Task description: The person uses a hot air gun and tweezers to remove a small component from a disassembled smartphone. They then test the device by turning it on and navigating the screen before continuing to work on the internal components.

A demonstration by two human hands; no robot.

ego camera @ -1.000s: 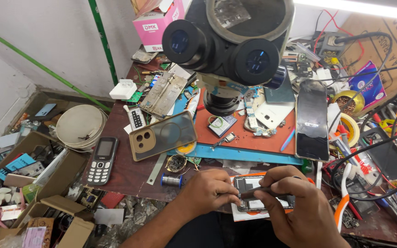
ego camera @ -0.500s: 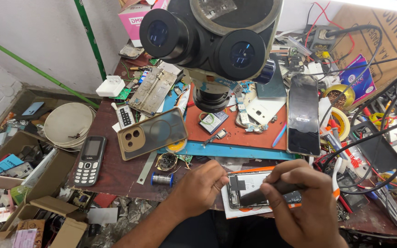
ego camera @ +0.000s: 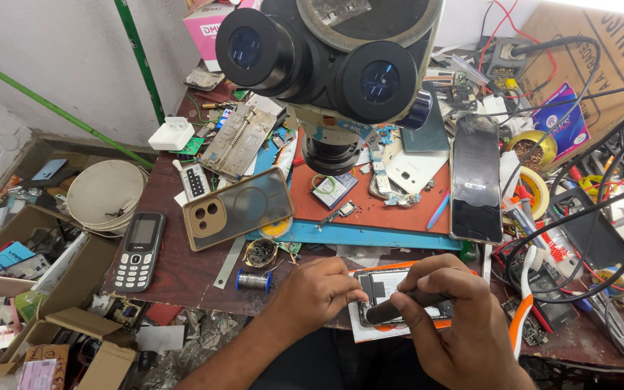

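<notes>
An opened smartphone (ego camera: 390,283) lies on a white and orange pad (ego camera: 370,334) at the near edge of the workbench. My left hand (ego camera: 313,292) pinches the phone's left edge and steadies it. My right hand (ego camera: 451,318) grips a dark slim tool (ego camera: 393,309), whose tip rests on the phone's lower left part. The right hand covers much of the phone. A large stereo microscope (ego camera: 326,61) hangs over the bench just beyond the hands.
A tan phone case (ego camera: 238,208), a keypad phone (ego camera: 139,250), a solder spool (ego camera: 253,281) and a black smartphone (ego camera: 476,180) lie on the bench. An orange mat (ego camera: 391,202) holds small parts. Cables (ego camera: 586,217) crowd the right; cardboard boxes (ego camera: 74,289) stand left.
The view has shifted left and nearer. My right hand has closed over the tool and lowered it onto the phone; my left hand stays on the phone's edge.
</notes>
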